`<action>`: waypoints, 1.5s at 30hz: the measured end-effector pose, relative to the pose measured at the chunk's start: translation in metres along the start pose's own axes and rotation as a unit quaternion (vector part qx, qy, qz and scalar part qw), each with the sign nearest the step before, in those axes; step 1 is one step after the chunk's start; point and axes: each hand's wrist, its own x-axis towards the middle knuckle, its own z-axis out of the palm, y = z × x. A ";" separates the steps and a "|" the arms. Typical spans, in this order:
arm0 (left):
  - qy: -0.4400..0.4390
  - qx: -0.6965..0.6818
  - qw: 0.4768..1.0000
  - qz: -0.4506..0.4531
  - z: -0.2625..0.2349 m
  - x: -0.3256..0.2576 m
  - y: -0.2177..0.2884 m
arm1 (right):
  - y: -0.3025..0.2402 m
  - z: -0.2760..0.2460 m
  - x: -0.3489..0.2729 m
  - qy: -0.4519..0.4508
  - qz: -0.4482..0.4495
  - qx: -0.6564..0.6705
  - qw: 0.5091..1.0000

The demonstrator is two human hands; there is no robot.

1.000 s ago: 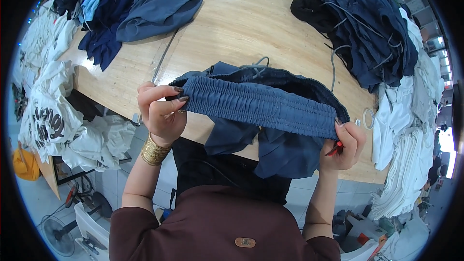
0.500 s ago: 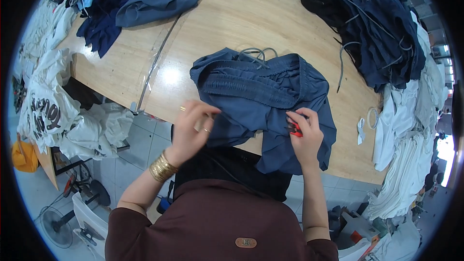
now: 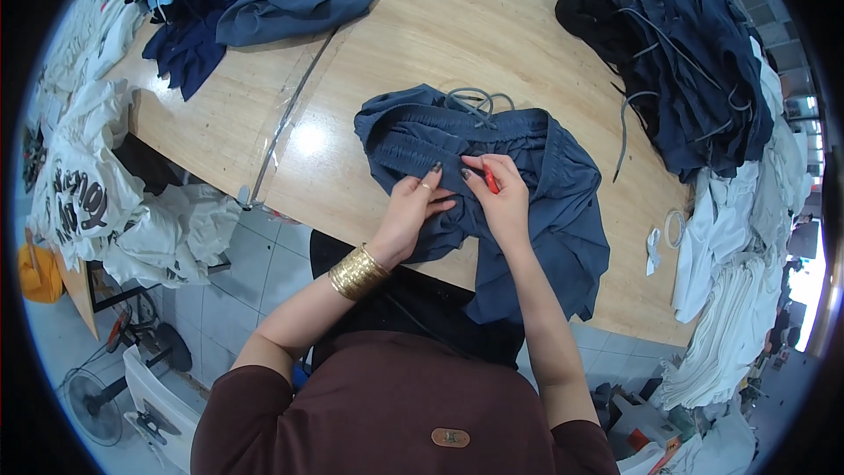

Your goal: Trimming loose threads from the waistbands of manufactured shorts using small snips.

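Observation:
A pair of dark blue-grey shorts (image 3: pixel 563 220) lies spread on the table in front of me, its elastic waistband opening facing me. A grey drawcord (image 3: pixel 479 101) loops out at the waistband's far edge. My left hand (image 3: pixel 409 218) is closed on the cloth just inside the waistband, thumb and fingers bent. Close beside it, my right hand (image 3: pixel 505 202) is closed around a small red tool, apparently thread snips (image 3: pixel 491 181), mostly hidden in the palm. Its thumb and forefinger tips touch the same cloth.
Dark garments with cords are heaped at the far right (image 3: pixel 694 62), above stacked white cloth (image 3: pixel 725 325). More dark clothing (image 3: pixel 299 4) lies at the far left. White printed garments (image 3: pixel 83 193) hang at the left edge. A white ring (image 3: pixel 674 229) rests near the right edge.
Both hands have come together at the middle of the waistband. My left hand moved right and down onto the cloth; my right hand moved left and away from me with the red tool.

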 end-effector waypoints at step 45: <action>-0.166 -0.092 0.977 0.097 0.031 -0.080 0.076 | -0.112 -0.053 -0.043 0.116 -0.135 -0.038 0.983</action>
